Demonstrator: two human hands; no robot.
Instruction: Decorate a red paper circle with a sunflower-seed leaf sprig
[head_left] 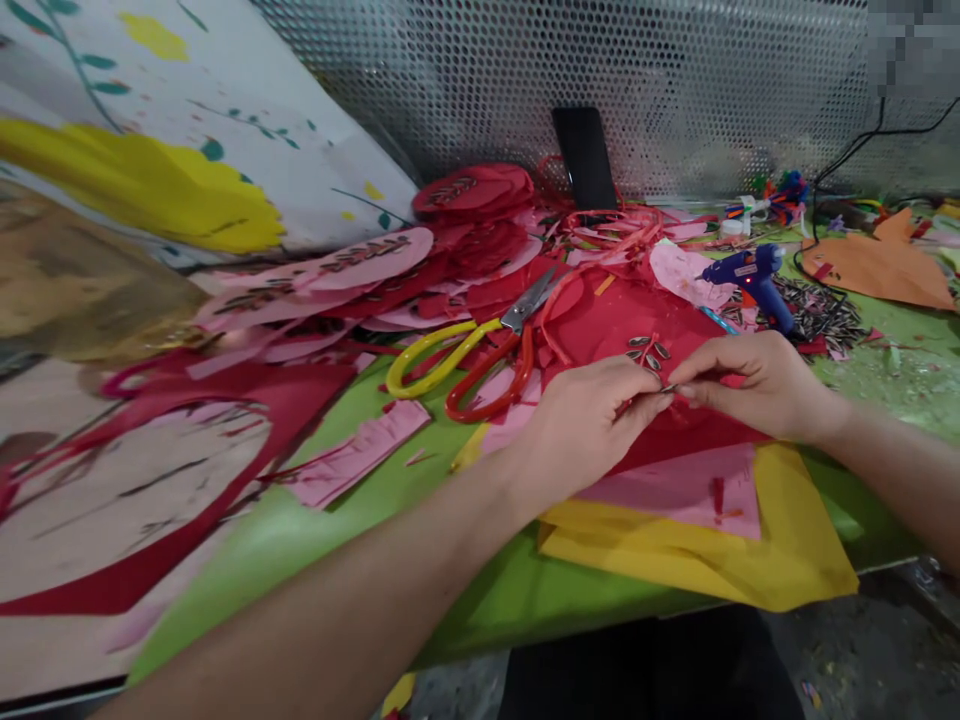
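the left hand [581,425] and the right hand [757,385] meet at their fingertips, thumb and fingers of each pinched together on a small dark piece [669,388], mostly hidden by the fingers. just beyond the fingertips, a sprig [649,350] of dark, pale-edged, seed-like pieces around a reddish stem lies on a red sheet [604,325], which spreads beneath both hands. on the near side of the hands, a pink sheet [675,490] shows from under the red one, with a yellow sheet [795,545] below it at the edge of the green worktop [540,590]. to the left of the left hand, scissors [513,320] with one yellow and one red handle lie with the blades pointing away; farther left is a pink strip bundle [364,455]. beyond the right hand, a blue glue gun [750,275] rests beside a heap of dark slivers [829,315]. farther off, past the left hand, red and pink cutouts [360,265] are piled up, and a dark phone [585,155] leans against a perforated metal panel [450,80].
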